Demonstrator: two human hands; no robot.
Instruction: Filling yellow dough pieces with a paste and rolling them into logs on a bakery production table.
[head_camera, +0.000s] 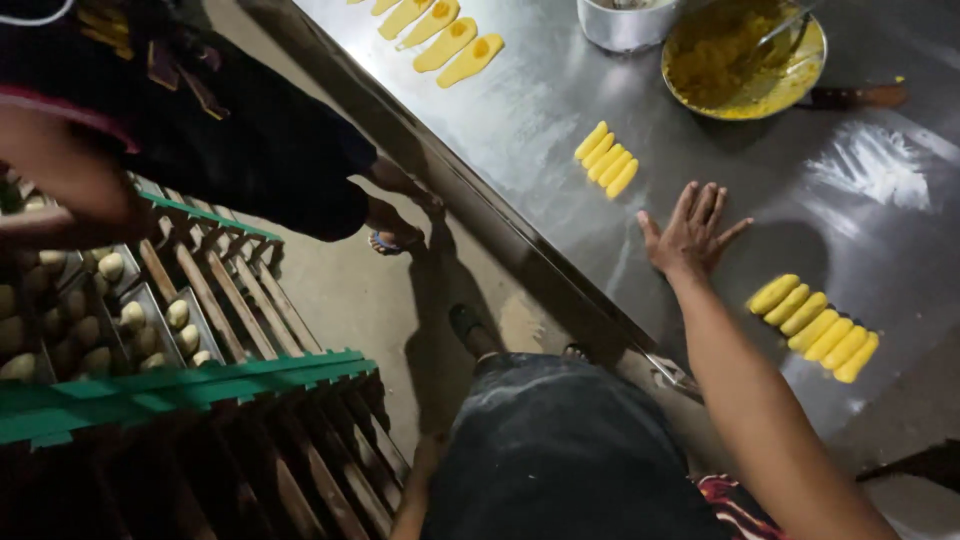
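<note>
Head view, looking down. The right hand (692, 232) lies palm-down on the steel worktop (560, 110), fingers (708, 203) spread wide and holding nothing, apparently bracing the person, who leans over the edge. It rests between two rows of rolled yellow dough pieces: a far row (606, 159) just beyond the fingertips and a near row (815, 328) beside the forearm, each packed side by side to keep its shape. Flat filled dough ovals (440, 35) lie further up, near a bowl of yellow filling (745, 55) and a metal pot (625, 22). The left hand is out of view; its state cannot be told. At left, another person's arm (60, 165) reaches over a green-edged wooden rack (190, 385) bearing what seem to be trays of pale dough balls (130, 318).
</note>
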